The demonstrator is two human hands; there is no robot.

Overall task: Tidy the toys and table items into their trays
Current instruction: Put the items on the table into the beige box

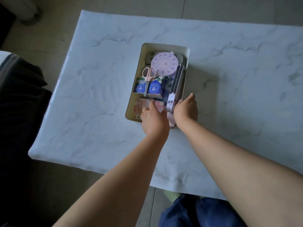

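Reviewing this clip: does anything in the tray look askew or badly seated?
Yes. The long pink folding tool lies tilted along the right side of the tray, its near end sticking out past the near rim beside the right hand. The scissors lie loosely across two blue cartons.

surface: white marble-pattern table (213, 66) | directly on it: one white rectangular tray (165, 46), near the middle

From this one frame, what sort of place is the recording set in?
Probably a home living area. A low marble-patterned table stands on a tiled floor, with dark upholstered seating at its left. The tray holds household bits: pink scissors and a toy clock face.
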